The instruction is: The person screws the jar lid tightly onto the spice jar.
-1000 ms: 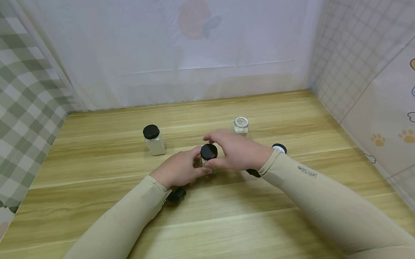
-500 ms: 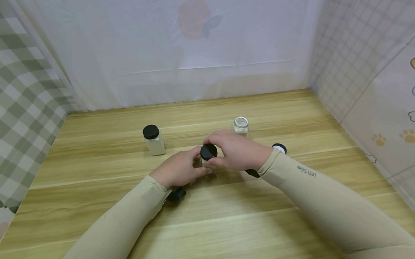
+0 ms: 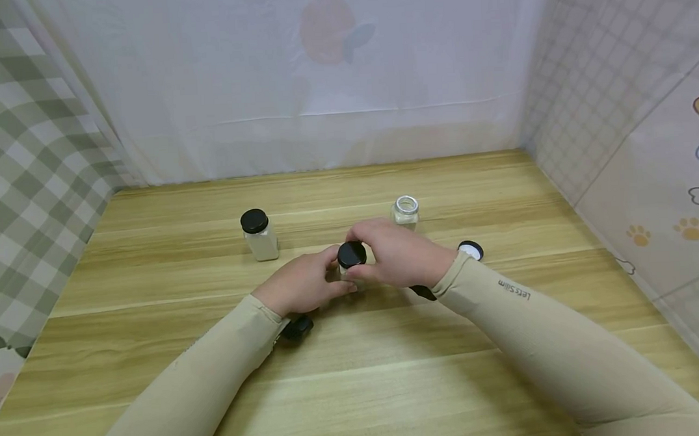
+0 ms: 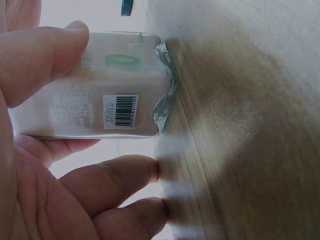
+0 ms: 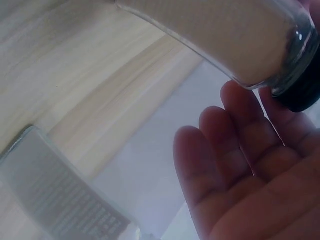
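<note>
In the head view, a square glass jar with a black screw lid (image 3: 352, 254) stands at mid-table between both hands. My left hand (image 3: 302, 284) grips the body of this jar (image 4: 75, 100), which shows a barcode label and pale contents in the left wrist view. Its base rests on the wood. The thumb and index finger of my right hand (image 3: 400, 253) hold the lid from its two sides. In the right wrist view, the other right fingers (image 5: 230, 160) extend below the lid (image 5: 302, 82). The jar's lower part is mostly hidden by the hands in the head view.
A second jar (image 3: 261, 242) with a black lid stands to the left. An uncapped jar (image 3: 406, 217) with a silvery rim is behind my right hand. One loose black lid (image 3: 471, 250), white inside, lies right of it. Fabric walls border the wooden table (image 3: 357, 387).
The right thumb and fingers shift slightly around the lid, and the right forearm edges left, uncovering more of the loose lid. The left hand and the jars stay in place.
</note>
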A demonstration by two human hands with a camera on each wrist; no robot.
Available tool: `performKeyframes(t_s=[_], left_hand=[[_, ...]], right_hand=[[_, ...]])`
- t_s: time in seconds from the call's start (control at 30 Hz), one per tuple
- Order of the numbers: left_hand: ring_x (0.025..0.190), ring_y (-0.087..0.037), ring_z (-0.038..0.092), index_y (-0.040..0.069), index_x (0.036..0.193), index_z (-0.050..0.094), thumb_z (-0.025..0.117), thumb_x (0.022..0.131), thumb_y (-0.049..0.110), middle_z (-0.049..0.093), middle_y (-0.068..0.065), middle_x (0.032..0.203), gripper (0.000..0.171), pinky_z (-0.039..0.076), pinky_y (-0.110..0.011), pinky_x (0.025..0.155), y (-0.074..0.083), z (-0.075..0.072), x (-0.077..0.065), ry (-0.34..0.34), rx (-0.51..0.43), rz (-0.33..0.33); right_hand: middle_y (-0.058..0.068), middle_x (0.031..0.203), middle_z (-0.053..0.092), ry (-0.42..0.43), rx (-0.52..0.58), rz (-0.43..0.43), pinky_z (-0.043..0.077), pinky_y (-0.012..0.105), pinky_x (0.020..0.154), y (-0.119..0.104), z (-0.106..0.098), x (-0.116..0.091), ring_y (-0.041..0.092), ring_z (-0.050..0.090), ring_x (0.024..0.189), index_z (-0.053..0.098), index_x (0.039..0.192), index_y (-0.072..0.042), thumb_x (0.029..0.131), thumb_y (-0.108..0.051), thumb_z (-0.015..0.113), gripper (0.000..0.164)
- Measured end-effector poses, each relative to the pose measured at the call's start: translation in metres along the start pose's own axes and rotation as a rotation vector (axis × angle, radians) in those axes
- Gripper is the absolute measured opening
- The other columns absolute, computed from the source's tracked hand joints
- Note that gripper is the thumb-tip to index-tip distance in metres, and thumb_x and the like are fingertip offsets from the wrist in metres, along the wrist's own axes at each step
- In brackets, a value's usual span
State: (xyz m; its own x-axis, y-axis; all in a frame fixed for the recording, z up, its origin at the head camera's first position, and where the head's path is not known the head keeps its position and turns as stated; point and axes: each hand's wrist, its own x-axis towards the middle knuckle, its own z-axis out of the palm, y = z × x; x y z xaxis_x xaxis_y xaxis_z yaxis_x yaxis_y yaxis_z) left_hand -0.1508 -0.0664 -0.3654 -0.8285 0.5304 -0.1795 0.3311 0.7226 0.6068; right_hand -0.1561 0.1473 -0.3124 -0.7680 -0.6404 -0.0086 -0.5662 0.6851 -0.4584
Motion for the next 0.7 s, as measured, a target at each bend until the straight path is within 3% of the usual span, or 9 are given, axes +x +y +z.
performKeyframes(t_s=[0.3,0.5,0.6,0.7], left_hand=[[0.087,-0.02,0.063,0.04,0.129,0.061,0.075,0.096,0.05,0.069,0.0,0.118,0.038,0.049,-0.039,0.084,0.0003,-0.0006,-0.0002,-0.001,0.004,-0.002],[0.092,-0.021,0.063,0.04,0.128,0.06,0.074,0.096,0.053,0.069,0.0,0.12,0.038,0.05,-0.04,0.086,0.0003,-0.0009,-0.0005,-0.002,0.006,-0.007],[0.091,-0.021,0.063,0.04,0.126,0.06,0.073,0.096,0.053,0.068,0.0,0.118,0.035,0.05,-0.039,0.085,0.0002,-0.0009,-0.0005,-0.003,0.01,-0.011],[0.088,-0.02,0.063,0.037,0.124,0.06,0.073,0.097,0.051,0.068,-0.001,0.11,0.033,0.049,-0.038,0.082,0.0001,-0.0009,-0.0001,-0.006,0.02,-0.01]], right_hand=[[0.001,0.103,0.068,0.014,0.019,0.048,0.052,0.035,0.087,-0.0004,0.0025,0.0006,0.025,0.065,0.098,0.064,0.104,-0.011,0.09,-0.036,0.086,0.036],[-0.001,0.1,0.067,0.016,0.021,0.057,0.051,0.034,0.082,0.0005,0.0042,0.0013,0.02,0.061,0.091,0.063,0.103,-0.012,0.09,-0.037,0.085,0.035],[0.001,0.105,0.068,0.005,0.012,0.045,0.052,0.036,0.087,0.0018,0.0044,0.001,0.02,0.062,0.097,0.063,0.109,-0.011,0.091,-0.039,0.084,0.039],[0.008,0.123,0.069,-0.01,-0.001,0.01,0.053,0.042,0.102,0.0036,0.0027,-0.0003,0.025,0.064,0.115,0.063,0.128,-0.006,0.092,-0.04,0.083,0.054]])
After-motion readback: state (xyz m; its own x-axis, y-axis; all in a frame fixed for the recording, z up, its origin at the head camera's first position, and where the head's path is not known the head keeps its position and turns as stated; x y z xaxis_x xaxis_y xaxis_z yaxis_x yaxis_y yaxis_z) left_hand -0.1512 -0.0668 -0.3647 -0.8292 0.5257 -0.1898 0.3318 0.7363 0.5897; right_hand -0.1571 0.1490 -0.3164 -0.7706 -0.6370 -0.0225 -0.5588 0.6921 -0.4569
